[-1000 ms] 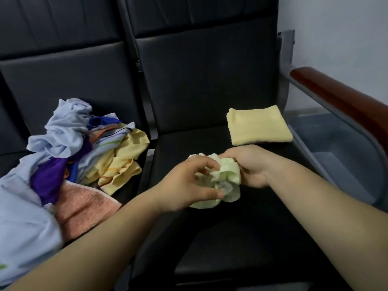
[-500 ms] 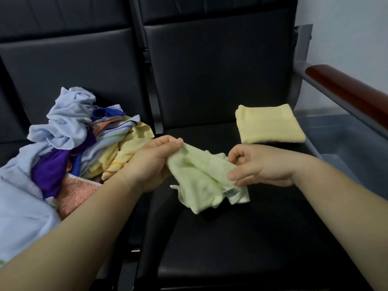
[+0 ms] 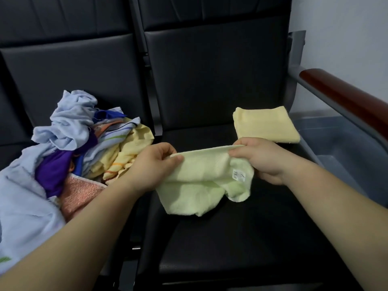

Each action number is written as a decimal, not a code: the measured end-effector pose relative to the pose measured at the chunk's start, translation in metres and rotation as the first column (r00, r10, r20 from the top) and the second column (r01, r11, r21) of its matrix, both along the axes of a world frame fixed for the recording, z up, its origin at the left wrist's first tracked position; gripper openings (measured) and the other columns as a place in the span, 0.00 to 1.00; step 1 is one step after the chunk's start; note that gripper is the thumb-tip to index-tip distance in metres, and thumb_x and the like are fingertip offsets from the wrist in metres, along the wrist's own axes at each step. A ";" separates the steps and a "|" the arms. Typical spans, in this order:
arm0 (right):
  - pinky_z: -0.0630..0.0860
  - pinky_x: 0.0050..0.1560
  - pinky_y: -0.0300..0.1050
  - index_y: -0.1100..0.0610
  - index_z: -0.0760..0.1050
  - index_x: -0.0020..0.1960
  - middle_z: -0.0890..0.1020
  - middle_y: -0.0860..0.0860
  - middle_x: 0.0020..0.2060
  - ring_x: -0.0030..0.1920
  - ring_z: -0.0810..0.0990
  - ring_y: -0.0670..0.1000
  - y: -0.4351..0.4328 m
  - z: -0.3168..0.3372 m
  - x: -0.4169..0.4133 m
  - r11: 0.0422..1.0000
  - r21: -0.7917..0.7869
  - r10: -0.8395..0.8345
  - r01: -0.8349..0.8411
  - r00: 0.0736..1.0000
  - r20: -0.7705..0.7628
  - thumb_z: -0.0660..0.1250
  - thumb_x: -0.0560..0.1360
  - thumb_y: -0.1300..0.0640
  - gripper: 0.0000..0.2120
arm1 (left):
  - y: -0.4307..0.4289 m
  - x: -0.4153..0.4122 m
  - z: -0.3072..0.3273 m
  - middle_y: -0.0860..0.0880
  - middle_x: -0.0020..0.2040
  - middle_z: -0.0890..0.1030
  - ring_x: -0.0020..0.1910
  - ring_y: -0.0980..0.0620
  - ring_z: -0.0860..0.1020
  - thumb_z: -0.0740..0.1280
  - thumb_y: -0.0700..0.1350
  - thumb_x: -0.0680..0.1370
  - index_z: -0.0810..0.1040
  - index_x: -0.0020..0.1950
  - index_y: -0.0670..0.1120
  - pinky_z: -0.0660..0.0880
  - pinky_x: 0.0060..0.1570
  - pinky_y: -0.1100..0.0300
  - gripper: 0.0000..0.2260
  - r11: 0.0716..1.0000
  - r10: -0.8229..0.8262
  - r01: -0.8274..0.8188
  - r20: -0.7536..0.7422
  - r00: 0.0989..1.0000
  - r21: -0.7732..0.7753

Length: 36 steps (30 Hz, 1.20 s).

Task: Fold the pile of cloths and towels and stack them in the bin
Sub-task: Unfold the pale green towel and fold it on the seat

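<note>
left hand (image 3: 155,164) and right hand (image 3: 260,159) each pinch the top edge of the green towel (image 3: 201,185) above the seat (image 3: 231,238); bunched lower corners may fold crooked unless flattened.

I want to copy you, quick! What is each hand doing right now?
Left hand: pinching one top corner of the light green cloth.
Right hand: pinching the other top corner of that cloth.
</note>
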State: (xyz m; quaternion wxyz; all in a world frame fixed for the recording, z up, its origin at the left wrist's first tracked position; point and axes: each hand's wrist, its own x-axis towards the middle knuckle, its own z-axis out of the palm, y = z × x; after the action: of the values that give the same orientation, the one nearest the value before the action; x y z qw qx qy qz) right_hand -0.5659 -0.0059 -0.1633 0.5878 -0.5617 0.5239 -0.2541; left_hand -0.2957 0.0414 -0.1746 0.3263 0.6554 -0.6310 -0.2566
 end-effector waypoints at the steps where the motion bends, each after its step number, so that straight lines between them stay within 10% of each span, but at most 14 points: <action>1: 0.80 0.51 0.52 0.57 0.81 0.54 0.85 0.55 0.47 0.48 0.83 0.54 0.002 0.001 0.001 0.999 0.035 0.015 -0.017 0.999 0.052 0.70 0.80 0.59 0.04 | 0.000 -0.001 -0.002 0.54 0.34 0.78 0.33 0.59 0.74 0.71 0.50 0.79 0.80 0.42 0.49 0.74 0.36 0.60 0.08 1.000 0.018 -0.017 0.046 0.999 -0.016; 10: 0.82 0.45 0.43 0.56 0.80 0.62 0.87 0.54 0.48 0.47 0.86 0.51 0.017 0.021 0.016 0.963 -0.076 0.269 -0.258 0.937 0.223 0.70 0.77 0.71 0.17 | 0.009 -0.027 0.008 0.39 0.55 0.82 0.60 0.36 0.79 0.66 0.63 0.73 0.79 0.59 0.50 0.74 0.64 0.39 0.22 0.972 -0.194 0.235 -0.474 0.859 0.026; 14: 0.80 0.39 0.42 0.58 0.75 0.60 0.85 0.53 0.41 0.41 0.85 0.50 0.016 0.022 0.016 0.974 -0.074 0.225 -0.213 0.931 0.286 0.71 0.75 0.73 0.19 | 0.016 -0.037 0.010 0.43 0.41 0.78 0.42 0.46 0.77 0.67 0.57 0.78 0.79 0.49 0.41 0.75 0.48 0.49 0.18 0.946 -0.303 0.323 -0.394 0.868 -0.015; 22: 0.83 0.57 0.50 0.58 0.84 0.56 0.88 0.56 0.50 0.52 0.88 0.54 0.022 0.012 0.025 0.947 -0.015 0.320 -0.320 0.947 0.023 0.79 0.73 0.63 0.13 | 0.024 -0.049 0.027 0.51 0.32 0.73 0.33 0.51 0.72 0.69 0.43 0.80 0.77 0.37 0.47 0.69 0.37 0.63 0.11 0.978 -0.207 0.142 -0.583 0.786 -0.155; 26: 0.77 0.49 0.48 0.57 0.86 0.46 0.84 0.49 0.40 0.42 0.80 0.48 0.022 0.003 0.034 0.931 -0.169 0.282 -0.325 0.931 -0.232 0.79 0.73 0.45 0.14 | 0.020 -0.042 0.035 0.47 0.38 0.75 0.43 0.45 0.75 0.68 0.45 0.75 0.78 0.38 0.49 0.73 0.47 0.52 0.06 0.997 -0.038 -0.036 -0.808 0.588 -0.074; 31: 0.80 0.58 0.55 0.50 0.85 0.46 0.87 0.52 0.46 0.47 0.82 0.51 0.021 0.002 0.035 0.959 -0.194 0.215 -0.209 0.977 0.009 0.72 0.80 0.53 0.06 | 0.012 -0.030 0.033 0.43 0.60 0.84 0.61 0.43 0.82 0.66 0.46 0.80 0.80 0.58 0.43 0.77 0.61 0.48 0.10 0.961 0.270 -0.125 -0.933 0.240 0.246; 36: 0.75 0.47 0.48 0.48 0.80 0.46 0.82 0.45 0.38 0.41 0.78 0.46 0.025 0.004 0.045 0.933 -0.276 0.240 -0.231 0.971 -0.004 0.66 0.83 0.52 0.08 | 0.006 -0.038 0.021 0.46 0.35 0.79 0.38 0.47 0.81 0.65 0.45 0.82 0.78 0.41 0.44 0.80 0.47 0.50 0.11 0.953 0.301 -0.120 -0.832 0.466 0.278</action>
State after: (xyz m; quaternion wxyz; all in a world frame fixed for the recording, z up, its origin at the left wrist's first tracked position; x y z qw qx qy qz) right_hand -0.5209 0.0188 -0.1594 0.5384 -0.6925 0.4036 -0.2603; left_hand -0.3337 0.0477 -0.1533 0.5671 0.5367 -0.2692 -0.5638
